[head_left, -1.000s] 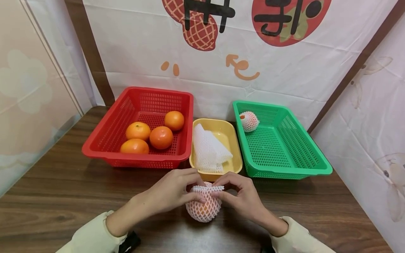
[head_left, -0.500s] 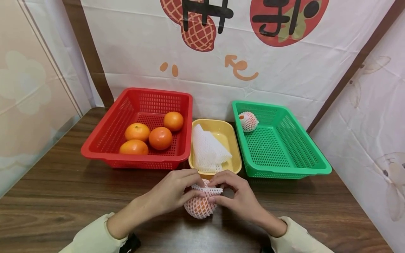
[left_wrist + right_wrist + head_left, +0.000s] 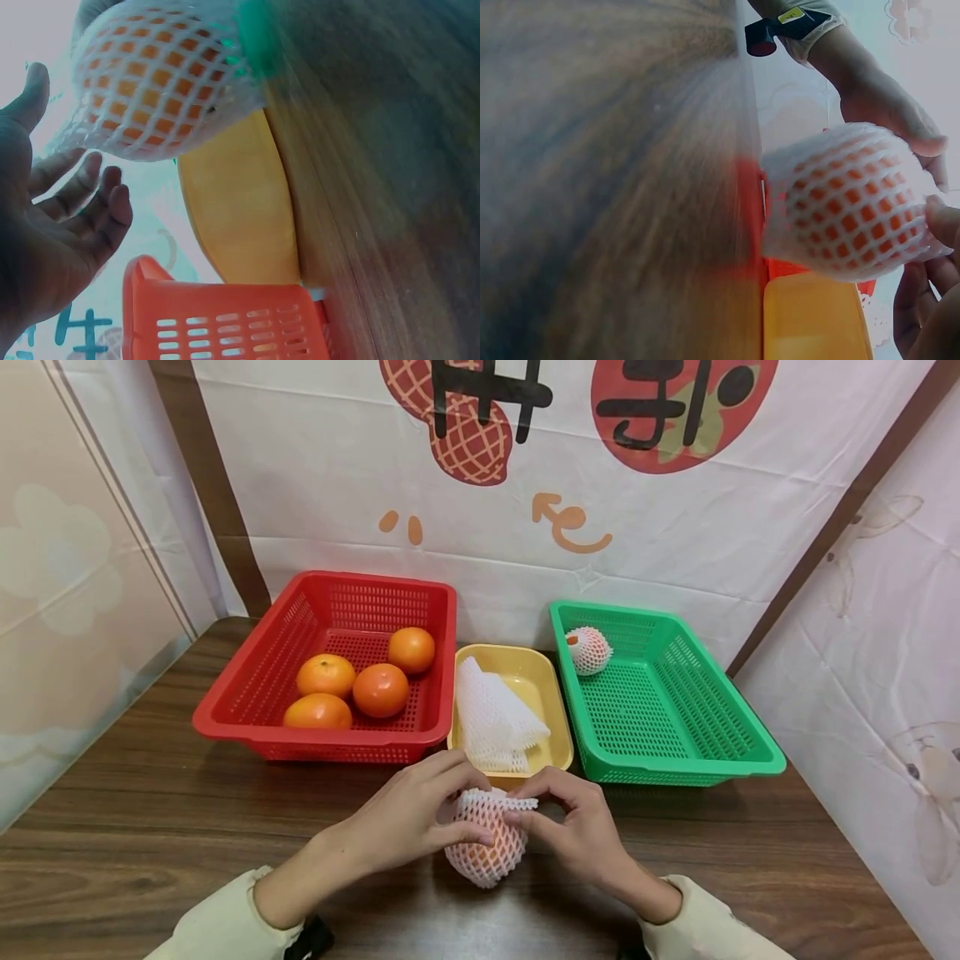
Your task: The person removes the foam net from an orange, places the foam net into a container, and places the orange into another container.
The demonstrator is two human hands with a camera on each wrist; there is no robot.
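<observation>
An orange in a white foam fruit net (image 3: pixel 486 852) is between my two hands at the near edge of the yellow tray (image 3: pixel 558 752). My right hand (image 3: pixel 581 822) pinches the net's gathered rim between thumb and fingers. My left hand (image 3: pixel 420 810) is at the other side of the rim, thumb and fingers spread apart. In the left wrist view, the left thumb (image 3: pixel 31 97) stands away from the netted orange (image 3: pixel 154 82), and the fingertips are just below the net. The right wrist view shows orange skin through the mesh of the foam net (image 3: pixel 855 214).
Left of the tray stands a red basket (image 3: pixel 262 733) with several oranges (image 3: pixel 381 690). White foam nets (image 3: pixel 498 718) lie in the tray. The green basket (image 3: pixel 678 766) on the right holds one netted orange (image 3: pixel 589 650). A white printed cloth (image 3: pixel 337 468) hangs behind.
Over the last half second my left thumb and fingers have spread wider. The net's rim has risen and the netted orange has shifted slightly right. My right hand keeps its pinch.
</observation>
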